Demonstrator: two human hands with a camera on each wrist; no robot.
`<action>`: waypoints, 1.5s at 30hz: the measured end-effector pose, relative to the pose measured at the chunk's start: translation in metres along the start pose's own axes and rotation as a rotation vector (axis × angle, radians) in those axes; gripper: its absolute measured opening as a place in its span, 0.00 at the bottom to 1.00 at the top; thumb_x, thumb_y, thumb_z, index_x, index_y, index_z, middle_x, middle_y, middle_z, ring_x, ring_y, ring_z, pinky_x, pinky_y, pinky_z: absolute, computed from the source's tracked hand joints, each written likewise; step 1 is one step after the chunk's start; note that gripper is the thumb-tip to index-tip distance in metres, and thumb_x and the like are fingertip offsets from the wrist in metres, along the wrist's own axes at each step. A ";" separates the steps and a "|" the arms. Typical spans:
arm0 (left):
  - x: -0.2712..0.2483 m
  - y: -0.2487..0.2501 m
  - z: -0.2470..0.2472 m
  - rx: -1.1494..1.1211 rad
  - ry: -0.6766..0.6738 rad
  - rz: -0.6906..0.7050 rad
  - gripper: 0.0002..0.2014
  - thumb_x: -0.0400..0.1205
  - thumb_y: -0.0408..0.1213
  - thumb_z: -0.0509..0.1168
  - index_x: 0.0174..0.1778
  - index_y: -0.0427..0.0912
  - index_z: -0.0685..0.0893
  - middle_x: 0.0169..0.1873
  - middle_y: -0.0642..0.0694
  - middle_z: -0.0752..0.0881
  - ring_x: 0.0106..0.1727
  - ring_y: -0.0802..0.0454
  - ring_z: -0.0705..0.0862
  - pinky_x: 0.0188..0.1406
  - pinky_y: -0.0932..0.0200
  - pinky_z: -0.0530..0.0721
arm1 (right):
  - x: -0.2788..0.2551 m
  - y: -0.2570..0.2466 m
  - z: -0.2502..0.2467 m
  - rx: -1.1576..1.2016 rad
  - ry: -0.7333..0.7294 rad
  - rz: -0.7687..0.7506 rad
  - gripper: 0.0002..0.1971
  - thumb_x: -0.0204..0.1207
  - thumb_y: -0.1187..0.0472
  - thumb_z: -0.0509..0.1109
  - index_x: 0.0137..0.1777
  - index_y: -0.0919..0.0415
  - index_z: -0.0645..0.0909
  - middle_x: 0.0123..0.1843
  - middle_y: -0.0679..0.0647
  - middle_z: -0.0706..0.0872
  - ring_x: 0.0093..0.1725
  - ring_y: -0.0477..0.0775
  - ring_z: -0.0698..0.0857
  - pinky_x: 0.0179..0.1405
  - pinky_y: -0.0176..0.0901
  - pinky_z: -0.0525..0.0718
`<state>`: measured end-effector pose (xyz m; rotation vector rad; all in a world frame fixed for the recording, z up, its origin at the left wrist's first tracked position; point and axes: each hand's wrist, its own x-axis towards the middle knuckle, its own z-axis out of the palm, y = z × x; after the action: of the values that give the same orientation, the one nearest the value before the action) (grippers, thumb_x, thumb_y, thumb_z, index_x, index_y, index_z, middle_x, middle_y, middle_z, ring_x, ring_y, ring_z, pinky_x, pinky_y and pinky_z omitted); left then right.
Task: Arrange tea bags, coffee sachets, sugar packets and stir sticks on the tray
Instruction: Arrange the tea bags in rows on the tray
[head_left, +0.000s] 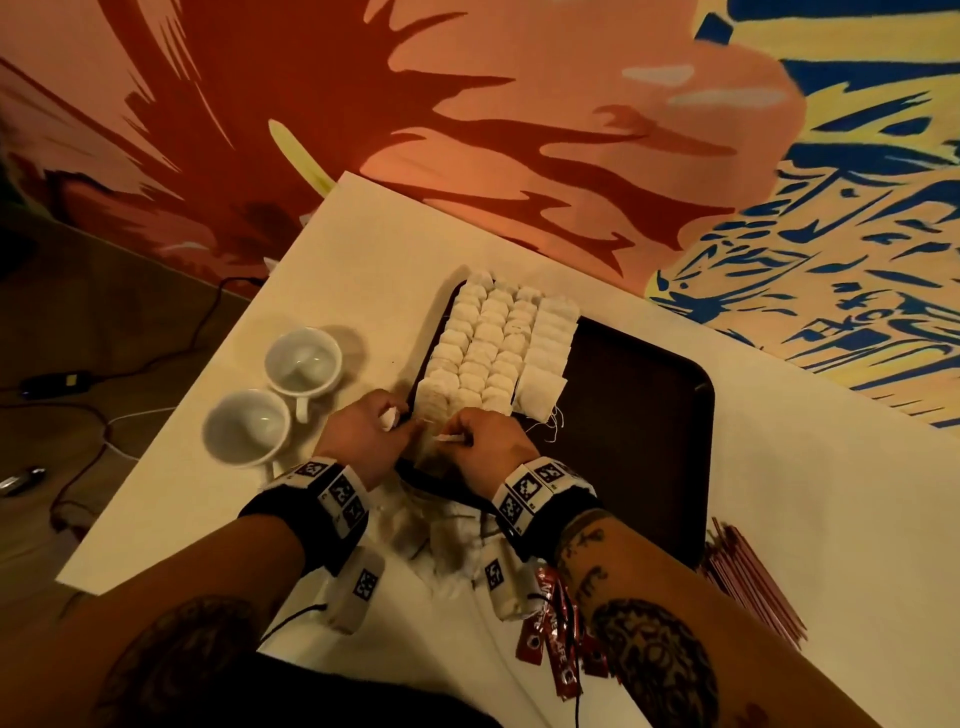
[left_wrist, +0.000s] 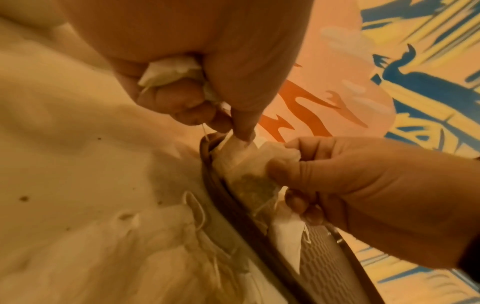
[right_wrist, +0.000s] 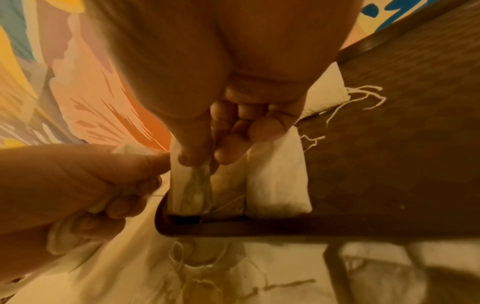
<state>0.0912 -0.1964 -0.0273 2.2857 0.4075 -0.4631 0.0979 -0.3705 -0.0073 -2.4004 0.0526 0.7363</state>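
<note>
Tea-bag step in hand: right hand (head_left: 485, 447) pinches a tea bag (right_wrist: 191, 185) at the tray (head_left: 649, 415) near corner; left hand (head_left: 363, 434) clutches spare bags (left_wrist: 168, 71). Next, seat it flush in the row.

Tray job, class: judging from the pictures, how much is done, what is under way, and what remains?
Done: four rows of tea bags cover the left part of the tray. In hand: the left hand and right hand each have a grip on a tea bag at the tray's near left corner. Left: loose bags on the table, red sachets and sticks lie off the tray; its right part is bare.
</note>
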 end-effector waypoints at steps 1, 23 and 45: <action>0.000 -0.002 0.000 -0.055 0.021 -0.013 0.13 0.78 0.53 0.72 0.52 0.51 0.83 0.46 0.49 0.86 0.48 0.48 0.83 0.46 0.58 0.78 | 0.002 -0.002 0.001 -0.006 -0.009 -0.001 0.06 0.79 0.52 0.74 0.53 0.49 0.86 0.53 0.51 0.89 0.52 0.52 0.86 0.52 0.40 0.84; -0.014 0.002 -0.007 -0.619 0.086 -0.076 0.13 0.87 0.49 0.59 0.43 0.46 0.81 0.29 0.48 0.85 0.28 0.49 0.80 0.28 0.56 0.75 | 0.012 -0.024 0.002 -0.228 0.000 -0.050 0.11 0.79 0.50 0.71 0.58 0.53 0.82 0.57 0.55 0.87 0.57 0.58 0.85 0.56 0.45 0.84; -0.051 0.092 -0.004 -1.511 -0.438 -0.340 0.20 0.87 0.56 0.54 0.35 0.47 0.73 0.32 0.46 0.76 0.35 0.47 0.77 0.42 0.51 0.80 | -0.070 0.004 -0.025 0.348 0.216 -0.217 0.07 0.78 0.49 0.75 0.52 0.48 0.84 0.46 0.44 0.89 0.42 0.47 0.86 0.50 0.48 0.87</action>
<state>0.0856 -0.2624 0.0543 0.6369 0.6169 -0.5235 0.0506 -0.3974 0.0427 -2.0997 0.0065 0.3340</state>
